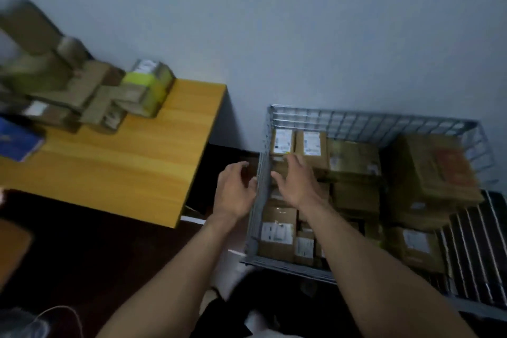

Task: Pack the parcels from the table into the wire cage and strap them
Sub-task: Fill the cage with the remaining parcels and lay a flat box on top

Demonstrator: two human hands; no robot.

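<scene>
Cardboard dominates: packed parcels lie in tight rows inside the wire cage, which stands on the floor just beside the yellow wooden table. On the table's far left sits a heap of unpacked parcels, one of them bound in yellow tape, with a blue item near the front edge. The right hand reaches over the cage's left wall, fingers spread and loose above the top layer, gripping nothing (whether the palm actually touches a box is lost to blur). The left hand hangs just outside that wall, fingers loosely curled and empty. I judge this to be the packing step, well along but unfinished, since the heap is not yet moved. The next move calls for turning to the table, lifting another box from the heap and finding it a gap among the rows. No strap shows anywhere, so strapping looks some way off.
</scene>
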